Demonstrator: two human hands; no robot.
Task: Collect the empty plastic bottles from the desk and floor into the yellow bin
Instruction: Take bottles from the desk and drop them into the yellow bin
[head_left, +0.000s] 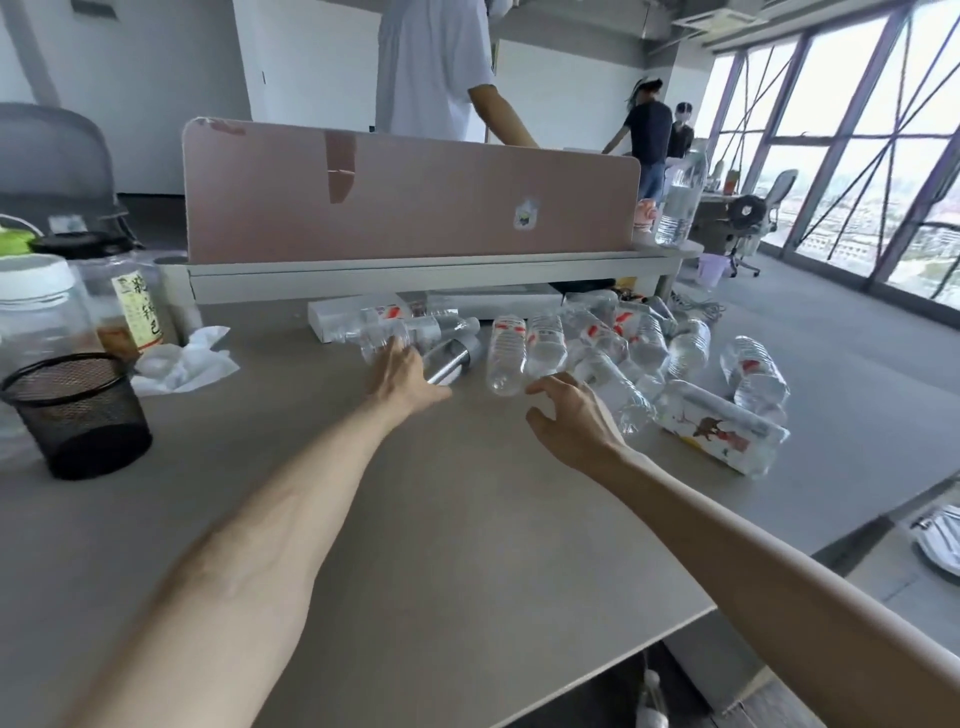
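Observation:
Several empty clear plastic bottles lie in a heap on the grey desk (415, 519), below the pink divider. My left hand (402, 376) reaches over the left end of the heap, fingers apart and touching a clear bottle (384, 335); a silver-banded bottle (454, 358) lies right beside it. My right hand (569, 410) hovers open, fingers curled, just in front of a red-labelled bottle (506, 353) and next to another bottle (613, 387). More bottles (753, 369) lie further right. No yellow bin is in view.
A black mesh cup (78, 410), jars (130, 296) and crumpled tissue (184, 361) stand at the left. A printed white pack (722, 428) lies at the right of the heap. A tall bottle (680, 200) stands on the shelf. A person (431, 67) stands behind the pink divider (410, 197).

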